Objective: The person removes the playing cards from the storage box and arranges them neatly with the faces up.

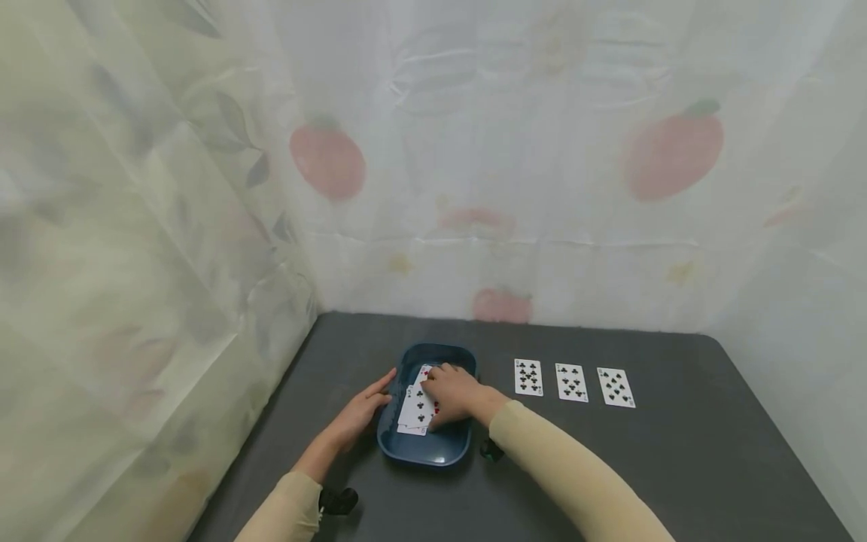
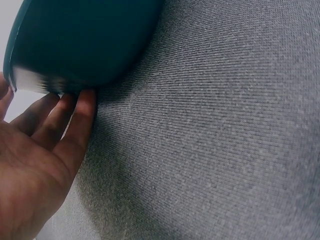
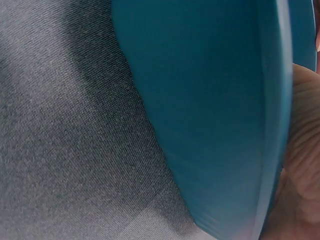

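A dark blue tray [image 1: 433,450] with rounded corners sits on the table, and several overlapping playing cards [image 1: 412,410] lie in it. My left hand [image 1: 357,418] touches the tray's left side. In the left wrist view its fairly straight fingers [image 2: 82,112] rest against the tray's outer wall [image 2: 85,45]. Reaching in over the right rim, my right hand [image 1: 459,393] holds a card with red pips between curved fingers and thumb; it covers most of that card. In the right wrist view the tray wall [image 3: 210,110] hides the fingers.
To the right of the tray, three face-up black-suited cards lie in a row: a left card [image 1: 528,377], a middle card [image 1: 572,382] and a right card [image 1: 616,388]. Fruit-printed pale curtains [image 1: 542,188] enclose the dark grey table [image 1: 677,467] at the back and sides.
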Available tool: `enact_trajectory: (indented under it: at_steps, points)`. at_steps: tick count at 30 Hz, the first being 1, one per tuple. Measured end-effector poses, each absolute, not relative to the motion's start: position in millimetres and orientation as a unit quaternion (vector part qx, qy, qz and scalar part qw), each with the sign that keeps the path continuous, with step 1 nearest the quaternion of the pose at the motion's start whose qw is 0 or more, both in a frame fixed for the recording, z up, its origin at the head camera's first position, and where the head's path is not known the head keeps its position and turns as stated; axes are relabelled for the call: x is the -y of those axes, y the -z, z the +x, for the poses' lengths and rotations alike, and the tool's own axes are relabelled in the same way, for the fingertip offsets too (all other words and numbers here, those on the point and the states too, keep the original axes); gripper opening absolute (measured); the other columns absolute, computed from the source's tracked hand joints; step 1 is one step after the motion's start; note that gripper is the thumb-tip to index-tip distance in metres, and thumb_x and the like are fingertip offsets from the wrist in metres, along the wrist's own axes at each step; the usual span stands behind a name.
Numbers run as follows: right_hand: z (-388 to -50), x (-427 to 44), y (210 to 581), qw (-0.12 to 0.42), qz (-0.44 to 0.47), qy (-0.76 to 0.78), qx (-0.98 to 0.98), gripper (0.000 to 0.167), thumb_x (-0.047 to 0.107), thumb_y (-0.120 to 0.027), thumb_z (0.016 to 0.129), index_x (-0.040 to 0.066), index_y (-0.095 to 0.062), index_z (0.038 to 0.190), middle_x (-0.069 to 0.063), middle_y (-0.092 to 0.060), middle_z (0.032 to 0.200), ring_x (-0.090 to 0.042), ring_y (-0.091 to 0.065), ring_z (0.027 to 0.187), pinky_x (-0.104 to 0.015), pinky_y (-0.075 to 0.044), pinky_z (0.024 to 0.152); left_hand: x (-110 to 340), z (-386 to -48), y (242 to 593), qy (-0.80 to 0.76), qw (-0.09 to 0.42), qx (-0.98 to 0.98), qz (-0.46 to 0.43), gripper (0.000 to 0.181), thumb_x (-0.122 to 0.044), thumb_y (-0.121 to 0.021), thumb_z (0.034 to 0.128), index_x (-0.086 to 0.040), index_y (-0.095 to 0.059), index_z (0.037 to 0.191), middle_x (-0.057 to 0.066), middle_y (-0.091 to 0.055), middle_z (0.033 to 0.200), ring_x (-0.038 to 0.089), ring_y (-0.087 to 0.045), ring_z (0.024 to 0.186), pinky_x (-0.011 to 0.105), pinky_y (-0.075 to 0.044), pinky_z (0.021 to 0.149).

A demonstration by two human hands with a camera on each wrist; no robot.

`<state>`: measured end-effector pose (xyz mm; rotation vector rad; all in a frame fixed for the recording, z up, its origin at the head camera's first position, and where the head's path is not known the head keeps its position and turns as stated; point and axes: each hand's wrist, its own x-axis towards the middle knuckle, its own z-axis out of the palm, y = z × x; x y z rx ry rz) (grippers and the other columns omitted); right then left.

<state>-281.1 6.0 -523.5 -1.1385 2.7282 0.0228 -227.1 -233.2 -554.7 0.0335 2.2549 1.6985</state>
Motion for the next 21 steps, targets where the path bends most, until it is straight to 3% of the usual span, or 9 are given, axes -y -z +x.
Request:
enact_trajectory:
  at_steps: [11,21]
  points:
    - [-289.1,-3.3,542.5,0.096,-0.369,-0.01,-0.924,0.093,0.073,-0.075,0.076,0.022,-0.054,0.149,-0.002,-0.052,0.144,-0.023,-0.046,0.127,-0.049,-0.036,0.113,232.1,-225.4,553.2,-0.59,0.161,-0.791,0.015,0.057,-0.021,-0.045,0.1075,-0.033,-0.033,0.162,0.015,-0.018,0.169,0.044,-0.022,0.15,0.068,-0.027,0.112]
    - [-286.8,-2.3,536.5,0.102,-0.355,0.002,-0.929,0.09,0.071,-0.078,0.075,0.023,-0.056,0.148,-0.002,-0.052,0.141,-0.022,-0.045,0.121,-0.046,-0.04,0.107,232.5,-226.3,555.0,-0.6,0.161,-0.784,0.01,0.056,-0.021,-0.045,0.1078,-0.034,-0.033,0.162,0.015,-0.019,0.169,0.044,-0.026,0.149,0.068,-0.032,0.11]
